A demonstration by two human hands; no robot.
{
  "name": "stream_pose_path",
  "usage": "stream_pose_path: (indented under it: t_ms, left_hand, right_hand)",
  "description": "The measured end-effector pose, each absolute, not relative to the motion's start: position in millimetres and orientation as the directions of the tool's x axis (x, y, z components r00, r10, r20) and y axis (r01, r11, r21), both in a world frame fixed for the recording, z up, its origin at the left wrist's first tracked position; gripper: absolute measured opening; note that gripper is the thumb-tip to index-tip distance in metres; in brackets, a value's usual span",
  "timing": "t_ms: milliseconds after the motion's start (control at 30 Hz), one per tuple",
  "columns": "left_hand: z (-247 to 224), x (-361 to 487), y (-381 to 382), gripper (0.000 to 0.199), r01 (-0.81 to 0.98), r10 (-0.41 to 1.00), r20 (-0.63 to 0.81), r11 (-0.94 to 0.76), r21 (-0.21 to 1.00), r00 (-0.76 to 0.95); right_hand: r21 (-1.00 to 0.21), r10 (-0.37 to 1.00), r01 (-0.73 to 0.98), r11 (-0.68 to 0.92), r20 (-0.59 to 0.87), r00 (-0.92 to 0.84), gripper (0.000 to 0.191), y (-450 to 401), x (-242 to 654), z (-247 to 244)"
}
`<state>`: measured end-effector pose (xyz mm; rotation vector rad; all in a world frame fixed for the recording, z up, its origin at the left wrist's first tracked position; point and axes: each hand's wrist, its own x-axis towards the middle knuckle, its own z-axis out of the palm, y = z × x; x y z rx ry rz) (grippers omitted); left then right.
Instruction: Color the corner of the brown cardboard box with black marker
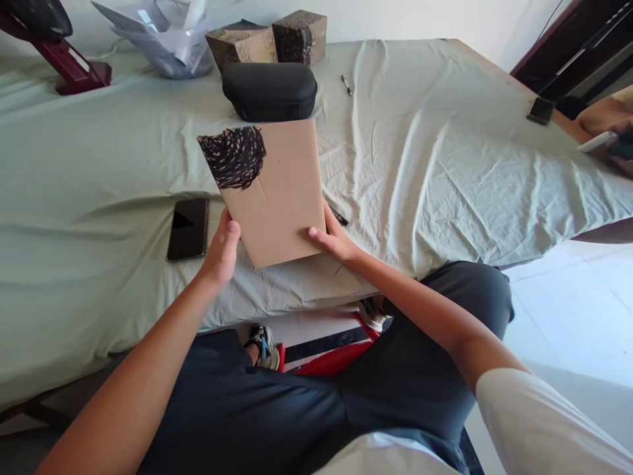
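Observation:
Between my two hands is a brown cardboard box (284, 198), its broad face turned up toward me. Dense black scribble covers the upper left corner of that face; the rest is plain. My left hand (223, 247) grips the lower left edge, with the thumb along the side. On the lower right edge, my right hand (336, 236) has its thumb on the face and its fingers partly hidden behind. A dark pen (339, 216) lies on the cloth just beyond my right fingers, partly covered. Left of my left hand rests a black smartphone (188, 229).
Behind the box sits a black zip case (270, 92). Two patterned cardboard boxes (242, 46) stand by the wall, beside a clear plastic basket (171, 49). A second pen (346, 85) lies on the wrinkled green cloth (445, 165). Another person's hand (606, 115) shows at far right.

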<state>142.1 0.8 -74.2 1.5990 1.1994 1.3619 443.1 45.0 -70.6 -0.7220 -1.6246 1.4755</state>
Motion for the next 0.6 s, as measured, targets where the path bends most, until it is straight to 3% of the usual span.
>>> stream_pose_path:
  t_ms: [100,267,367,500,600]
  left_hand:
    - [-81,144,1,0.071,0.138,0.938,0.347,-0.347,0.928,0.031]
    - [-82,143,1,0.074,-0.018,0.971,0.237,-0.236,0.972,0.027]
    - [-72,152,-6,0.074,-0.069,0.994,0.11,-0.11,0.992,-0.004]
    - [-50,169,-19,0.094,-0.107,0.991,-0.114,0.106,0.989,-0.073]
    - [-41,174,-23,0.1,-0.115,0.987,-0.142,0.133,0.984,-0.073]
  right_hand:
    - [-0.988,0.835,-0.092,0.126,0.155,-0.528,0.134,41,447,-65]
    - [-0.988,0.834,-0.018,0.154,0.14,-0.533,0.109,40,467,-54]
    - [-0.993,0.853,0.032,0.114,0.081,-0.516,0.1,38,485,-45]
    - [-0.99,0.813,0.064,0.124,0.065,-0.578,0.094,30,503,-32]
    - [-0.987,0.789,0.032,0.159,0.108,-0.605,0.093,24,504,-27]
